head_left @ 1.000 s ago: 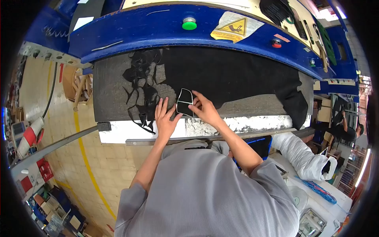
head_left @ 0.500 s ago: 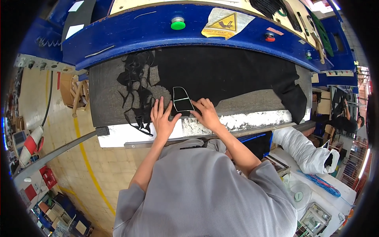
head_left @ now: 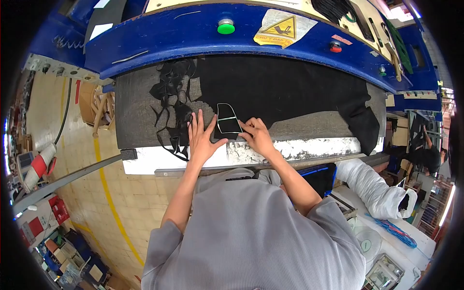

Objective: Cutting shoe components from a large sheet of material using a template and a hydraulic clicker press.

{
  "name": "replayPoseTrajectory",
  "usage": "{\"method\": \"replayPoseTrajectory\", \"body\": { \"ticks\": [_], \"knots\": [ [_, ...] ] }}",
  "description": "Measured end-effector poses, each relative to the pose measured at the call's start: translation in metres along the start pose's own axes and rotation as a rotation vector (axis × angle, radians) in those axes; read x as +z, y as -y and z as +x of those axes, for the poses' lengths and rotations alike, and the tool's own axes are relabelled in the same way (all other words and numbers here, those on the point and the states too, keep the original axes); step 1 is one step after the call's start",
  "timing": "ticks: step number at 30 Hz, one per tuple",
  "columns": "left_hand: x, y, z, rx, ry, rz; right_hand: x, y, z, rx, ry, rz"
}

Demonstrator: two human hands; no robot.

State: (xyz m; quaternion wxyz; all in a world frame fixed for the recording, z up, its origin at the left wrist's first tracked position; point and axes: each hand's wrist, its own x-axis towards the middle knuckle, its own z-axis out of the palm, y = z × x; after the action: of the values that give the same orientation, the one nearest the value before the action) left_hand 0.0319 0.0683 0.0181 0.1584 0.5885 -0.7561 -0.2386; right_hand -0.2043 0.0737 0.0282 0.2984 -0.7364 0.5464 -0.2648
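Just below the blue press housing [head_left: 232,41], on the grey desk [head_left: 140,116], lies the small black cut piece [head_left: 227,121] w/ pale outline. Looks thin, light, floppy — best pinched at an edge. My left hand [head_left: 202,137] lies flat, fingers spread, beside it; right hand [head_left: 257,135] fingers press its lower corner, nothing gripped. Vs 0.5 s ago: piece now flatter, hands lower.

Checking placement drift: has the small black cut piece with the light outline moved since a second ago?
Yes. The cut piece has come down from its raised, tilted hold and now lies flat on the grey cutting pad, nearer the white front edge.
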Motion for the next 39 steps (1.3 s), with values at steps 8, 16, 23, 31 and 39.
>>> {"method": "replayPoseTrajectory", "body": {
  "ticks": [8,16,23,31,39],
  "knots": [
    [0.002,0.002,-0.002,-0.014,-0.031,0.02,-0.033,0.02,0.059,0.444,0.462,0.194],
    [-0.001,0.01,-0.002,-0.014,-0.055,-0.19,-0.007,0.02,0.084,-0.135,0.256,-0.357],
    [0.002,0.01,-0.008,0.055,-0.127,-0.085,-0.01,0.017,0.07,-0.372,0.14,-0.262],
    [0.006,0.012,-0.005,0.074,-0.207,-0.118,-0.02,-0.001,0.027,0.215,0.123,0.28],
    [0.008,0.01,-0.006,0.067,-0.213,-0.086,-0.025,-0.003,0.016,0.082,0.196,0.08]
  ]
}}
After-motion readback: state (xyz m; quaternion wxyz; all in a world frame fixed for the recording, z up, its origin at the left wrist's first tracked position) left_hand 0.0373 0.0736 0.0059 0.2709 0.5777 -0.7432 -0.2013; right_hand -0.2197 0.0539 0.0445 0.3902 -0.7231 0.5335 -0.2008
